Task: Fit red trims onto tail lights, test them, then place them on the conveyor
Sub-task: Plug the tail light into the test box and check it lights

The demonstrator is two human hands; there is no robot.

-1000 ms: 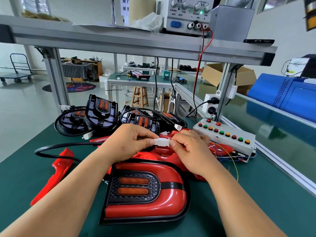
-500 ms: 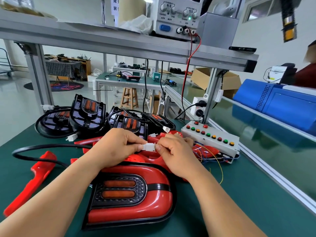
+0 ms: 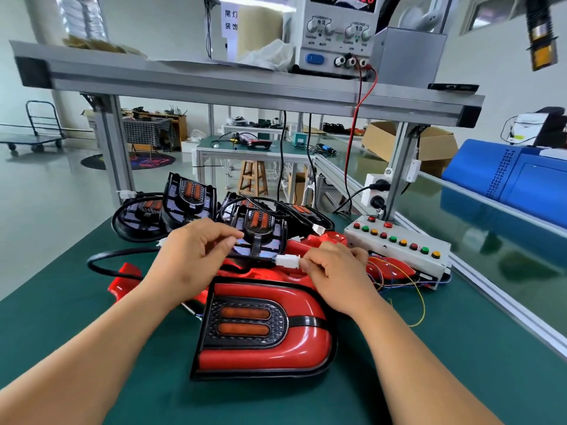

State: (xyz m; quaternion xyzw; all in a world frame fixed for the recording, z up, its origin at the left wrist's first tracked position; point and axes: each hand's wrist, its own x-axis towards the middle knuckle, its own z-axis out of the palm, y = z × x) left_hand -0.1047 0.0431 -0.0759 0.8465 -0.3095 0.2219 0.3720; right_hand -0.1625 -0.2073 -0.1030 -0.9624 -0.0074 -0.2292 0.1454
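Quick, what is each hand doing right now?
Left hand: fingers loosely curled, apparently off the small white plastic plug; whether it holds anything cannot be told.
Right hand: fingertip grip pinching the plug's right end.

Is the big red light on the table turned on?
Off, it seems: the tail light's two orange bars look dull, with no glow.

The glossy red-trimmed tail light (image 3: pixel 264 329) has two orange bars in a black dotted panel. It lies on a dark green tabletop (image 3: pixel 460 363). The white plastic connector (image 3: pixel 287 261) joins a black cable (image 3: pixel 101 259).
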